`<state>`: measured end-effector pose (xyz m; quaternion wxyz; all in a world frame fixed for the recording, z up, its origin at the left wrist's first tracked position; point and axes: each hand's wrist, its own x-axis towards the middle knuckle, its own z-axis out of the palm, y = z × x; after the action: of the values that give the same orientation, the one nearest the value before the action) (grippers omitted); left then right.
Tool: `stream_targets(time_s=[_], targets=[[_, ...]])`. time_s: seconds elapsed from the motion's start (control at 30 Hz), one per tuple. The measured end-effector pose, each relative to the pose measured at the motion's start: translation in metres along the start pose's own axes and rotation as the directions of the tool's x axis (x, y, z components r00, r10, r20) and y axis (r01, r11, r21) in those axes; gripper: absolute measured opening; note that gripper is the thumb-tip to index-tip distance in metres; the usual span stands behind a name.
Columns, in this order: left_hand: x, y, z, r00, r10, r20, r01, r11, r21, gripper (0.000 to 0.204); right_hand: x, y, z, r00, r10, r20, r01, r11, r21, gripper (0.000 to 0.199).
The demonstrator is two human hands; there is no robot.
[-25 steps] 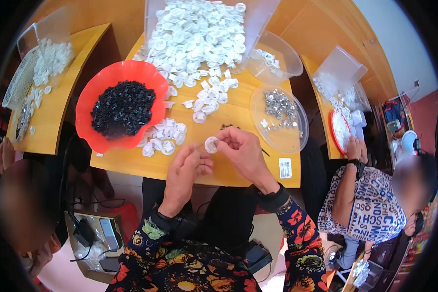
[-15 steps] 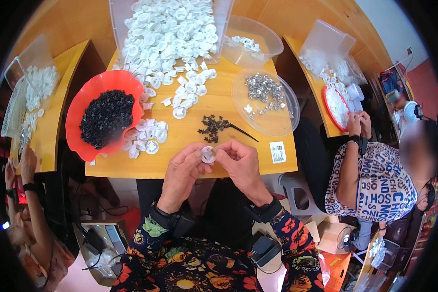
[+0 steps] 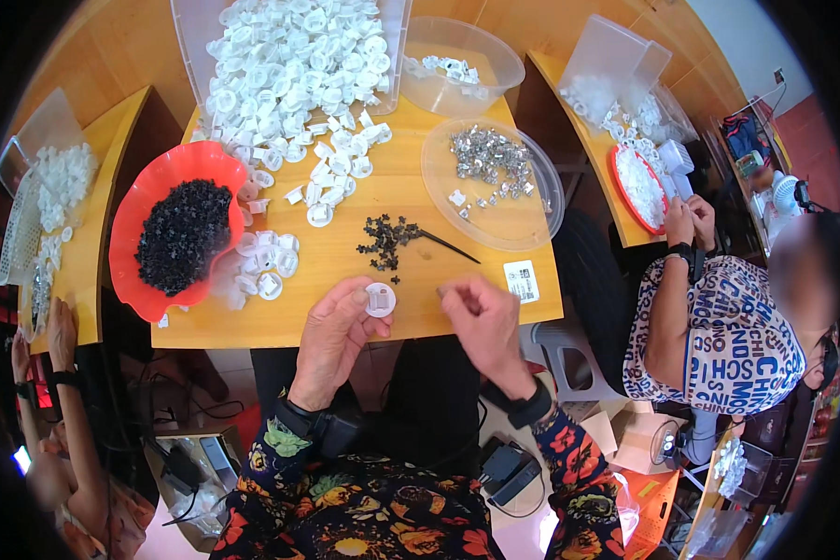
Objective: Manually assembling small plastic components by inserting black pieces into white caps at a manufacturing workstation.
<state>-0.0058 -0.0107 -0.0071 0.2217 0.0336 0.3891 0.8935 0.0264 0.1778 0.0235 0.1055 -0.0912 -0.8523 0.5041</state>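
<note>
Near the table's front edge my left hand point(image 3: 330, 338) is closed on a round white plastic part point(image 3: 380, 300), thumb and fingers at its rim. To the right of it, apart from the part, my right hand point(image 3: 487, 327) has its fingers curled in. Thumb and forefinger seem pinched, and whether anything is between them is too small to see. Just beyond my hands lies a small heap of tiny black pieces point(image 3: 383, 245) with a thin black stick point(image 3: 450, 246). A loose pile of similar white parts point(image 3: 269, 265) sits left of that heap.
A red scalloped bowl point(image 3: 121, 257) of black pieces stands at the left. Behind is a clear bin point(image 3: 399, 56) of white parts. A clear shallow dish point(image 3: 439, 201) holds metal pieces; a clear bowl point(image 3: 509, 70) stands beyond it. Co-workers point(image 3: 719, 336) sit at both sides.
My right hand has come away from the white part and moved right. The left hand keeps hold of the part, now turned face up. The view has shifted slightly.
</note>
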Motion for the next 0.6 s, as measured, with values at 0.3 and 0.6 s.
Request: stream_targets(time_s=[0.3, 0.6], targets=[[0.003, 0.0, -0.001, 1.0, -0.022, -0.018, 0.022, 1.0, -0.022, 0.031, 0.053, 0.019, 0.009, 0.908, -0.379, 0.177, 0.418, 0.843, -0.338, 0.01], [0.007, -0.003, -0.002, 0.999, -0.036, -0.024, 0.032, 0.992, -0.126, 0.026, 0.021, -0.022, 0.012, 0.884, -0.461, 0.085, 0.467, 0.88, -0.084, 0.012]])
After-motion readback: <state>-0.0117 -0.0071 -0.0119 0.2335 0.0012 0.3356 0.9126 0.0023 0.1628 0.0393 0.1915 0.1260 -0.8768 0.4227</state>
